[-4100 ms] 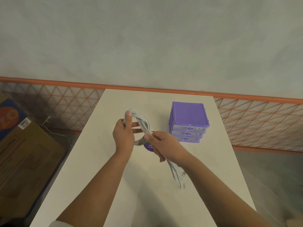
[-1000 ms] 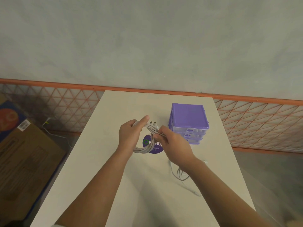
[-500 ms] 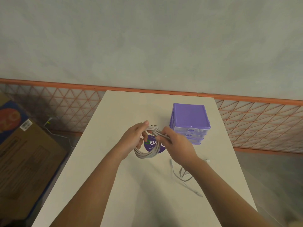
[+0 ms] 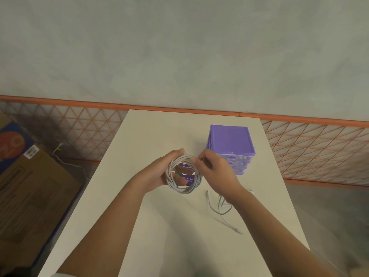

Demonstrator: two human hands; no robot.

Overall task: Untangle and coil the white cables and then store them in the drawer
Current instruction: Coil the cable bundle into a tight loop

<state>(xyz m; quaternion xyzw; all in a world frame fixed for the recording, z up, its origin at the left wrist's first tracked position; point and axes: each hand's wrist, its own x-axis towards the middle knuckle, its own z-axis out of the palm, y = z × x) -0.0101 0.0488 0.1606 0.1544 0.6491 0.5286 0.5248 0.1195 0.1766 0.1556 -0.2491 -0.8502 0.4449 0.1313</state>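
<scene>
A white cable wound into a round coil (image 4: 183, 188) hangs just above the table. My left hand (image 4: 157, 172) grips the coil's left side, fingers through the loop. My right hand (image 4: 214, 168) pinches the coil's upper right part. A second white cable (image 4: 219, 208) lies loose on the table under my right wrist, partly hidden by the forearm. The purple drawer unit (image 4: 231, 140) stands on the table right behind my right hand, its drawers shut.
A round purple sticker (image 4: 186, 172) shows through the coil on the white table (image 4: 159, 132). A cardboard box (image 4: 30, 188) sits on the floor at the left. An orange-trimmed tiled wall runs behind the table.
The trailing cable has been wound into a full round coil. Both hands have risen slightly and turned the coil to face me. The second cable on the table has not moved.
</scene>
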